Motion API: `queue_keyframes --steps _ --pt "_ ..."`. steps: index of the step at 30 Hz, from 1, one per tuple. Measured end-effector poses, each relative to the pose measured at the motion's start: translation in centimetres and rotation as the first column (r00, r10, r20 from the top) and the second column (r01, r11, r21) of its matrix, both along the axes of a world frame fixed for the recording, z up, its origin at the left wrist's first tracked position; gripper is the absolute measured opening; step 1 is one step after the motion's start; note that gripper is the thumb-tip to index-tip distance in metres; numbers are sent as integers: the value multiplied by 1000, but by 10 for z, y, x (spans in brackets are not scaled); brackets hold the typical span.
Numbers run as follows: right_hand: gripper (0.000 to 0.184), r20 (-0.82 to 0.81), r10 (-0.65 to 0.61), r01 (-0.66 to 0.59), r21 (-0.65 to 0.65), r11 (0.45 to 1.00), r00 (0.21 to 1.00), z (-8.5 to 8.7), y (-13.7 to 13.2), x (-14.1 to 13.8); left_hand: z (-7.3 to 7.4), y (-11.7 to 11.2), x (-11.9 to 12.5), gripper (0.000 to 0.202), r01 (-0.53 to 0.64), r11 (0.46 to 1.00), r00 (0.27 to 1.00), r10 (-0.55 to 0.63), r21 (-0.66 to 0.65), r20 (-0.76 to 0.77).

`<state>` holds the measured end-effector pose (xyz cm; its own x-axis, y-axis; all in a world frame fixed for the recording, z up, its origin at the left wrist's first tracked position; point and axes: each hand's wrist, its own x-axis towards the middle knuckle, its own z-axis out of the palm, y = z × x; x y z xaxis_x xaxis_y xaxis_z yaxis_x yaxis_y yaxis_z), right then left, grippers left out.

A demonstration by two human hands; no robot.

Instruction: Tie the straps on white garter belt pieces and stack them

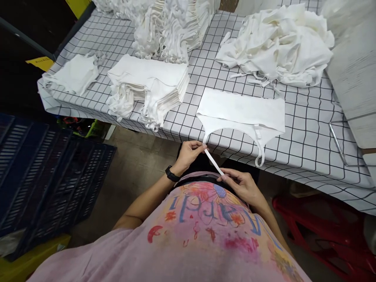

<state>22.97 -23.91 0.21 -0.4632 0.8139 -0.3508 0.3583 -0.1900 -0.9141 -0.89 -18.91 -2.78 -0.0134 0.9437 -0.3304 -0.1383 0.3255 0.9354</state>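
Note:
A white strappy top (241, 107) lies flat near the table's front edge, its straps towards me. One of its straps (214, 161) runs taut past the edge between my two hands. My left hand (190, 153) pinches this strap close to where it joins the garment. Closer to my body, my right hand (241, 185) pinches the strap's other end between thumb and fingers. The second strap (260, 156) hangs in a loop at the edge, untouched.
A neat stack of folded white tops (155, 74) stands left of the garment, with a smaller white pile (73, 74) beyond. Bigger stacks (176, 27) sit behind; a loose white heap (282, 47) lies back right. Blue crates (44, 176) and a red stool (317, 231) flank me.

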Motion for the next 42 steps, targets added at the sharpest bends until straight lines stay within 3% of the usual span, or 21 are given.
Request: queue_keyframes --steps 3,6,11,13,15,17,18,19,21,23,24,29,35,42 --pt "47 -72 -42 34 -106 994 997 16 -3 8 2 1 -1 30 -2 1000 1000 2 10 -22" --pt "39 -127 -132 107 -187 977 983 27 -3 11 1 1 0 31 -10 1000 999 10 12 -31" --pt "29 -259 -360 261 -348 900 896 31 1 2 1 0 -3 34 69 997 991 -73 -33 -111" --pt "30 -339 -391 257 -379 889 856 31 5 -4 5 -2 -6 40 158 986 938 -165 -48 -304" --pt "30 -360 -399 262 -372 890 844 33 9 -10 14 -5 -8 47 214 976 817 -200 -37 -541" --pt "31 -346 -402 280 -353 893 847 35 13 -15 25 -9 -8 44 241 969 725 -138 60 -674" --pt "31 -338 -407 291 -344 893 849 36 15 -17 31 -10 -8 37 263 954 717 -90 148 -691" --pt "31 -332 -412 302 -336 892 849 37 17 -20 37 -11 -6 28 299 921 728 -50 250 -683" --pt "32 -322 -419 314 -330 890 849 38 20 -23 46 -12 -2 17 397 806 768 -30 439 -640" --pt "32 -311 -429 325 -336 884 848 38 23 -27 51 -11 4 25 470 710 799 -89 525 -595" --pt "31 -308 -437 331 -342 880 845 38 25 -28 51 -10 6 26 486 697 811 -135 528 -569" --pt "28 -321 -451 360 -306 881 833 33 33 -33 42 -8 13 13 457 770 856 -245 446 -455" --pt "25 -260 -455 459 -49 887 851 29 48 -36 37 -4 7 11 535 729 795 -265 426 -546" --pt "37 -207 -495 454 -216 865 844 26 60 -43 43 2 3 16 653 673 714 -391 349 -581"
